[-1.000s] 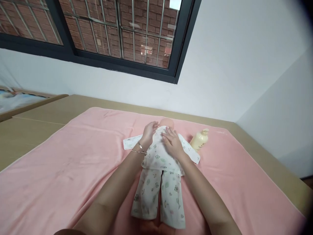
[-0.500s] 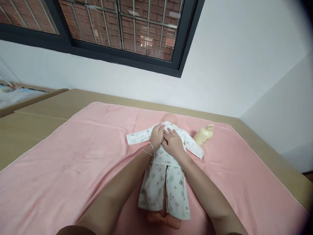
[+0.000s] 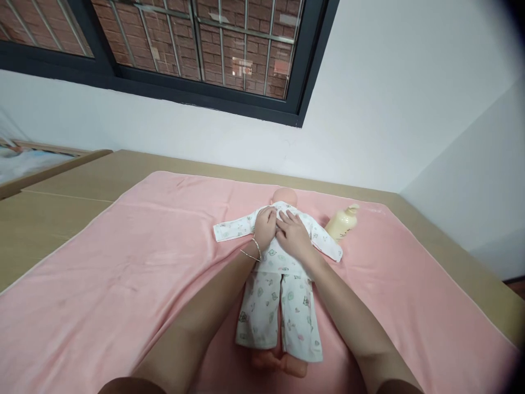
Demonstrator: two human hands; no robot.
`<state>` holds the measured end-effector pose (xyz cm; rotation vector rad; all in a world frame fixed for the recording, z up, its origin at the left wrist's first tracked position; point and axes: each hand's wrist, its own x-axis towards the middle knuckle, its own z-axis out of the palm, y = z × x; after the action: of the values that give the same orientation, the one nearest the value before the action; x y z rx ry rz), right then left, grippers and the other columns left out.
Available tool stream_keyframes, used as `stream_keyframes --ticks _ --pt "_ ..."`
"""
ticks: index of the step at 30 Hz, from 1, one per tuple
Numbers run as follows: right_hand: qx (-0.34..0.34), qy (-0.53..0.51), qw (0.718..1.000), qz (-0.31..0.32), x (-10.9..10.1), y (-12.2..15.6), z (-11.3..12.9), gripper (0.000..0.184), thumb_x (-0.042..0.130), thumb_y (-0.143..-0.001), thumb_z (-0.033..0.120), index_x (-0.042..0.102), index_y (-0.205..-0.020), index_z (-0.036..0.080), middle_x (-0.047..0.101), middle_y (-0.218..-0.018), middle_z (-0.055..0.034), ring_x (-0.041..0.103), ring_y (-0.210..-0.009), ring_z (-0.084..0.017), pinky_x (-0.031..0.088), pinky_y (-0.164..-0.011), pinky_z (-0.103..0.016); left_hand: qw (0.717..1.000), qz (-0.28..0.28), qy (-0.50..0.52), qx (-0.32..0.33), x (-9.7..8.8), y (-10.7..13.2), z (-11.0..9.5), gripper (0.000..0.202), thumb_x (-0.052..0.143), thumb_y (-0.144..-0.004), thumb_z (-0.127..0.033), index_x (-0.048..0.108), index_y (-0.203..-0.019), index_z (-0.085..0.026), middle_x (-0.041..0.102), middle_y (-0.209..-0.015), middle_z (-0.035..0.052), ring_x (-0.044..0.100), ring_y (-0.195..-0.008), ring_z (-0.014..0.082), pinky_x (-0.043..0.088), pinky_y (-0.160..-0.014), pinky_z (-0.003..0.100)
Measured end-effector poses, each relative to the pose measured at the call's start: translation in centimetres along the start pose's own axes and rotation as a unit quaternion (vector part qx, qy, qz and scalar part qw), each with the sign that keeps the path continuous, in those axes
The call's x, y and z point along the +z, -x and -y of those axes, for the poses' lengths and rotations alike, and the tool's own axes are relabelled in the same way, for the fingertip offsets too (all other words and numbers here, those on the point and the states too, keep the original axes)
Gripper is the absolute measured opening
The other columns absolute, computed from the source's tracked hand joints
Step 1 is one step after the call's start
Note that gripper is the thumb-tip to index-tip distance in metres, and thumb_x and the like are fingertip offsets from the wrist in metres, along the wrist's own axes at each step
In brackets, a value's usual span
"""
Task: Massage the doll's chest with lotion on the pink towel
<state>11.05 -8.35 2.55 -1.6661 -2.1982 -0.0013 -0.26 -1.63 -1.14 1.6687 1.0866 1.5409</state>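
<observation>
A baby doll [image 3: 286, 196] lies on its back on a pink blanket [image 3: 123, 273], dressed in a white printed top and trousers [image 3: 279, 306]. Its bare feet show at the near end. My left hand [image 3: 264, 225], with a thin bracelet at the wrist, has its fingers curled on the top at the doll's chest. My right hand [image 3: 292, 233] rests beside it on the chest, fingers bent and pressing the cloth near the collar. Both hands touch each other over the top's front.
A cream pump bottle [image 3: 343, 224] lies on the blanket right of the doll's sleeve. The blanket covers a tan table [image 3: 61, 186] against a white wall under a dark-framed barred window. A wooden-edged cot stands at far left.
Both hands came together from the doll's shoulders onto the middle of its chest and closed on the top's front. The view shifted slightly, so the doll's feet now show.
</observation>
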Motion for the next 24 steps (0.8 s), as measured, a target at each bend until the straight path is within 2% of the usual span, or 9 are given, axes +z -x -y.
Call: stream_keyframes --ticks 2,5,9,11,13,16,20,22,24 --pt "0.042 -0.028 0.999 -0.003 0.0 -0.6 -0.9 0.046 0.042 -0.101 0.031 0.055 -0.144 0.023 0.043 -0.159 -0.0089 0.032 -0.151 -0.031 0.023 -0.123 -0.054 1.0 0.006 -0.005 0.003 0.0 0.1 0.0 0.022 0.048 -0.094 -0.023 0.069 -0.093 -0.022 0.072 -0.108 0.0089 0.062 -0.111 0.0226 0.041 -0.109 0.037" --pt "0.089 -0.016 0.996 -0.014 0.3 -1.1 -1.4 0.049 0.035 -0.104 0.034 0.05 -0.148 0.017 0.037 -0.161 -0.0147 0.031 -0.151 -0.035 0.027 -0.121 -0.057 1.0 0.014 -0.017 0.009 0.1 0.1 0.0 0.019 0.051 -0.092 -0.023 0.069 -0.098 -0.021 0.071 -0.113 0.0099 0.06 -0.115 0.0238 0.04 -0.111 0.04" --pt "0.01 0.049 0.999 -0.001 0.6 0.1 0.9 0.054 0.04 -0.1 0.029 0.044 -0.152 0.012 0.036 -0.161 -0.0169 0.024 -0.152 -0.04 0.016 -0.122 -0.065 0.999 -0.003 0.031 -0.041 0.1 -0.3 0.6 0.02 0.051 -0.09 -0.024 0.071 -0.093 -0.02 0.073 -0.108 0.0089 0.063 -0.11 0.0224 0.043 -0.108 0.039" --pt "-0.033 0.051 0.998 0.0 0.5 0.7 1.9 0.052 0.043 -0.098 0.026 0.05 -0.148 0.013 0.043 -0.158 -0.0144 0.024 -0.152 -0.039 0.012 -0.123 -0.065 0.995 -0.01 0.067 -0.078 0.1 -0.5 0.9 0.019 0.053 -0.087 -0.022 0.071 -0.092 -0.02 0.073 -0.109 0.008 0.064 -0.11 0.0213 0.043 -0.108 0.038" --pt "-0.042 0.027 0.999 -0.001 0.4 0.8 1.8 0.048 0.045 -0.096 0.025 0.057 -0.142 0.017 0.049 -0.155 -0.0098 0.028 -0.151 -0.036 0.015 -0.124 -0.062 0.993 -0.011 0.075 -0.088 0.0 -0.5 1.0 0.019 0.054 -0.085 -0.021 0.072 -0.094 -0.019 0.073 -0.111 0.0084 0.064 -0.112 0.0212 0.044 -0.108 0.037" --pt "0.006 -0.02 1.0 -0.011 0.3 0.1 0.3 0.044 0.047 -0.096 0.027 0.061 -0.137 0.023 0.047 -0.156 -0.0064 0.033 -0.15 -0.031 0.019 -0.124 -0.057 0.999 -0.003 0.025 -0.047 0.0 -0.3 0.9 0.021 0.053 -0.088 -0.022 0.071 -0.098 -0.018 0.072 -0.113 0.0097 0.063 -0.114 0.022 0.044 -0.108 0.037" --pt "0.099 -0.035 0.994 -0.025 0.6 -1.2 -1.4 0.057 0.042 -0.1 0.036 0.044 -0.151 0.012 0.034 -0.163 -0.0157 0.026 -0.153 -0.034 0.021 -0.124 -0.056 0.998 0.021 -0.055 0.005 0.0 -0.1 0.7 0.022 0.053 -0.089 -0.017 0.07 -0.104 -0.017 0.072 -0.117 0.0102 0.062 -0.116 0.0224 0.043 -0.109 0.038" --pt "0.116 -0.015 0.993 -0.021 0.6 -1.4 -1.4 0.059 0.04 -0.1 0.036 0.04 -0.153 0.009 0.033 -0.163 -0.018 0.026 -0.152 -0.035 0.023 -0.123 -0.055 0.996 0.027 -0.082 0.017 0.0 -0.2 0.6 0.024 0.05 -0.092 -0.018 0.069 -0.105 -0.017 0.072 -0.117 0.0098 0.063 -0.116 0.0222 0.045 -0.109 0.038" --pt "0.098 0.018 0.995 -0.014 0.6 -1.3 -1.0 0.058 0.041 -0.1 0.035 0.042 -0.153 0.012 0.032 -0.163 -0.018 0.025 -0.152 -0.038 0.023 -0.122 -0.057 0.993 0.036 -0.108 0.026 0.0 -0.2 0.6 0.027 0.045 -0.096 -0.021 0.069 -0.107 -0.018 0.072 -0.119 0.0093 0.063 -0.117 0.0223 0.044 -0.111 0.041"
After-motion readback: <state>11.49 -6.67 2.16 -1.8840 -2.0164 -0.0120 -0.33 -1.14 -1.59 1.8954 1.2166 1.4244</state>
